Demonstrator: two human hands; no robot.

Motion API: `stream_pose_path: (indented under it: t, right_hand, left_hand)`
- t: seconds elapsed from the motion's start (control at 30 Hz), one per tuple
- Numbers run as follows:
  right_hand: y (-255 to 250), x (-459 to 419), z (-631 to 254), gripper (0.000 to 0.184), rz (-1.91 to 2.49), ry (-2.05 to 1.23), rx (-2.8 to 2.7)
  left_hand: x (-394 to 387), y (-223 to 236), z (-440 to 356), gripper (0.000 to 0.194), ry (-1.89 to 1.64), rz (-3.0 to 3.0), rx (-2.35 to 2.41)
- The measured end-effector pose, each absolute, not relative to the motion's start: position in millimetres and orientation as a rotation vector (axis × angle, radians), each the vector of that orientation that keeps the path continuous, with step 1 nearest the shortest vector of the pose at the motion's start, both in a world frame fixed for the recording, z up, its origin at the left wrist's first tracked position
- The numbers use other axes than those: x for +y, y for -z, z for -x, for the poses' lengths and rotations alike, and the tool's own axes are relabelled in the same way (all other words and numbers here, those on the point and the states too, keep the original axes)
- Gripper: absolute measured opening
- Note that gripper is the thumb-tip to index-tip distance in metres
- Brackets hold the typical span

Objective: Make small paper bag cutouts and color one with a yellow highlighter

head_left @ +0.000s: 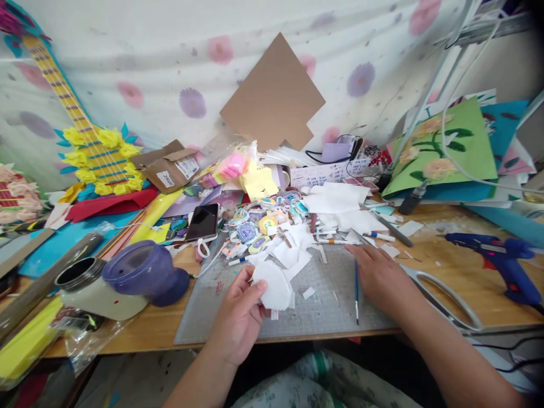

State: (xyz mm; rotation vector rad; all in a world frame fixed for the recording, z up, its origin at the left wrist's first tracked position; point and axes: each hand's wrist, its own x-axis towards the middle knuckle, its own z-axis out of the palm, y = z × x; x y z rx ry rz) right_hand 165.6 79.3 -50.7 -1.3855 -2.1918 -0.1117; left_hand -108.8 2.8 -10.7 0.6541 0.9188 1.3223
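My left hand (240, 309) holds a round white foam cut-out (274, 286) just above the grey cutting mat (323, 309). My right hand (380, 277) rests flat on the mat, fingers pointing left toward a pile of white scraps (293, 252). A thin blue paintbrush (356, 289) lies on the mat just under its thumb side. Large scissors (446, 294) lie beside my right wrist. Small colourful stickers (259, 224) are heaped at the mat's far edge.
A purple vase (144, 272) lies tipped over a white pot at left, near a black phone (203, 222). A blue glue gun (497, 258) rests at right. Cardboard (274, 96), flower artwork (442, 150), a paper guitar (91, 150) and coloured sheets crowd the back.
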Motion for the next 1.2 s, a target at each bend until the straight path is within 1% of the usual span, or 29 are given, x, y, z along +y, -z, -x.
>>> stream_pose_path:
  t: [0.07,0.17,0.23,0.33,0.43,0.53,0.7,0.8,0.93,1.07,1.2]
  right_hand:
    - [47.7,80.6,-169.1,0.039,1.399,0.138,-2.173]
    - [44.2,72.2,-190.8,0.029,1.433,0.199,-2.075]
    - [42.7,62.6,-215.6,0.026,1.477,0.262,-1.971]
    - [41.0,48.5,-254.0,0.025,1.557,0.348,-1.819]
    - [40.2,40.2,-268.4,0.023,1.568,0.323,-1.816]
    - [40.5,36.4,-242.8,0.021,1.468,0.204,-1.926]
    - [34.6,30.8,-149.5,0.02,1.204,-0.092,-2.187]
    - [29.2,35.3,-108.5,0.022,1.167,-0.248,-2.314]
    - [28.9,48.3,-90.5,0.026,1.142,-0.391,-2.379]
    - [27.4,49.3,-89.9,0.02,1.063,-0.487,-2.307]
    - [13.6,40.5,-84.9,0.011,0.938,-0.515,-2.06]
  left_hand:
    - [3.8,12.2,107.8,0.031,-1.33,-0.647,0.933]
    - [5.9,13.7,109.1,0.036,-1.336,-0.635,0.942]
    - [8.3,15.4,110.5,0.038,-1.328,-0.625,0.936]
    - [13.0,18.5,110.3,0.036,-1.321,-0.609,0.905]
    - [16.8,19.9,107.1,0.034,-1.327,-0.583,0.892]
    - [17.9,19.4,105.1,0.034,-1.353,-0.559,0.881]
    - [17.0,20.9,109.2,0.028,-1.415,-0.546,0.825]
    - [17.6,24.9,112.2,0.028,-1.457,-0.534,0.753]
    - [18.2,29.1,113.6,0.031,-1.466,-0.53,0.734]
    - [16.6,29.2,113.0,0.031,-1.445,-0.539,0.719]
    - [14.3,28.2,111.9,0.03,-1.397,-0.568,0.705]
